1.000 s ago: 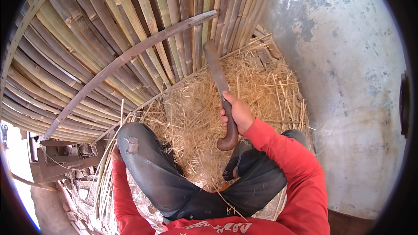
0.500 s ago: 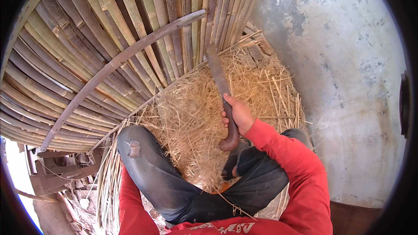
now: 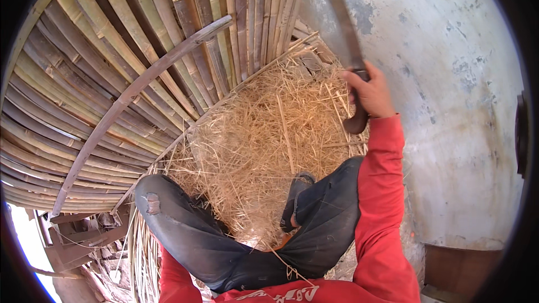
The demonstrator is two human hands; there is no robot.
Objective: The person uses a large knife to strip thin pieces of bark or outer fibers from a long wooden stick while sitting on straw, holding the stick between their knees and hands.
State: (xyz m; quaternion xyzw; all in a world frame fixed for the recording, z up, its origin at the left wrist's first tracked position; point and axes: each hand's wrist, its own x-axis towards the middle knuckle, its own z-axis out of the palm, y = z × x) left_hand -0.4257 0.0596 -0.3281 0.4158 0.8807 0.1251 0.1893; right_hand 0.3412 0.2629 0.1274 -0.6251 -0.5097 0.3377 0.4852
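Note:
A machete (image 3: 343, 19) with a long dull blade and a dark curved wooden handle is raised at the upper right. My right hand (image 3: 371, 91) is wrapped round its handle, near the pale wall, with the blade slanting up and to the left. Below it lies a heap of straw-like bamboo shavings (image 3: 252, 129), spread between my bent legs and the bamboo fence. My left hand is out of sight; only the left red sleeve (image 3: 177, 275) shows beside my left thigh.
A bamboo slat wall (image 3: 112, 62) with a curved wooden rail (image 3: 120, 104) rises at the left. The weathered plaster wall (image 3: 449, 134) stands at the right. Thin bamboo strips (image 3: 145, 252) lie beside my left leg, near stacked wood and rubble (image 3: 84, 241).
My right hand has lifted the machete up and to the right, from over the shavings to beside the plaster wall. The view has shifted slightly.

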